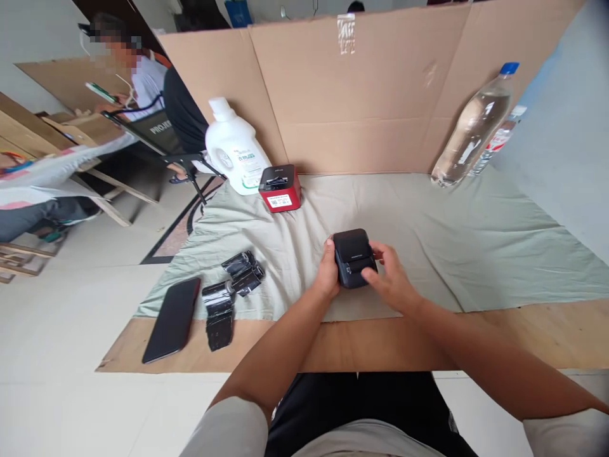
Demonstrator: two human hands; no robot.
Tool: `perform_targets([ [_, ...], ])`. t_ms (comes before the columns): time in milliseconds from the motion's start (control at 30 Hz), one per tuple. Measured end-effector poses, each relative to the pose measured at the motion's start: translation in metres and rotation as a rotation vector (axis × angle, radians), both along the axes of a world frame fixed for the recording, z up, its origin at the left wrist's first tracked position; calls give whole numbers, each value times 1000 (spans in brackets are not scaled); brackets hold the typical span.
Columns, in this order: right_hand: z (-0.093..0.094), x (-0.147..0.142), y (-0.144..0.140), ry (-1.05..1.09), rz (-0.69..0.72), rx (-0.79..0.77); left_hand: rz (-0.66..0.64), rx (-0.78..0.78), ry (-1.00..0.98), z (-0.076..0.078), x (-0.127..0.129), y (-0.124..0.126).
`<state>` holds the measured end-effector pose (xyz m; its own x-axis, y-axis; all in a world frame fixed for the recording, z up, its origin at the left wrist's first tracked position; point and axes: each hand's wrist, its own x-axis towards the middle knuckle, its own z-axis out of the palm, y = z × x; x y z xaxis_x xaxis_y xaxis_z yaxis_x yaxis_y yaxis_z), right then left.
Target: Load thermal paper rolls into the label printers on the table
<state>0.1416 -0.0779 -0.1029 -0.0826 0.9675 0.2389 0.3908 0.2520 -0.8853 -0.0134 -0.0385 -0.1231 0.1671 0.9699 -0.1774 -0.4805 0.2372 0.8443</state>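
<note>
A small black box with rounded corners, looking like a portable printer [353, 249], is in my hands just above the cloth near the table's front. My left hand [327, 270] grips its left side, the thumb along the edge and the other fingers hidden beneath. On the opposite side, my right hand [391, 274] has its fingers at the right edge and its thumb on the lower front corner. The printer's lid looks closed.
A red and black boxy device [280, 189] stands beside a white detergent jug [235, 149]. Rolls of shiny black film [219, 301] and a black phone or tablet [172, 320] lie left. Two bottles [478, 127] lean against the cardboard screen [352, 95]. A seated person [150, 82] is beyond.
</note>
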Motion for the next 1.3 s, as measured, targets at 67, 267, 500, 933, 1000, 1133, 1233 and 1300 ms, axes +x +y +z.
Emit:
perform_targets([
  [67, -2, 1, 13, 136, -9, -92, 38, -33, -31, -5, -2, -2],
  [267, -21, -3, 41, 266, 161, -209, 39, 17, -23, -10, -2, 4],
  [500, -36, -4, 36, 332, 84, -218, -83, -32, -68, -17, -10, 17],
  [933, -28, 11, 41, 323, 64, -214, -304, -48, -19, -9, -24, 16],
  [1000, -27, 14, 43, 338, 89, -258, -283, -51, 8, -10, -24, 15],
  [1133, -26, 19, 45, 367, 150, -304, -271, -51, 45, -11, -24, 15],
  [1233, -26, 22, 46, 350, 182, -304, -282, -46, 41, -10, -26, 16],
  [1300, -25, 24, 46, 335, 212, -312, -292, -41, 37, -9, -26, 16],
])
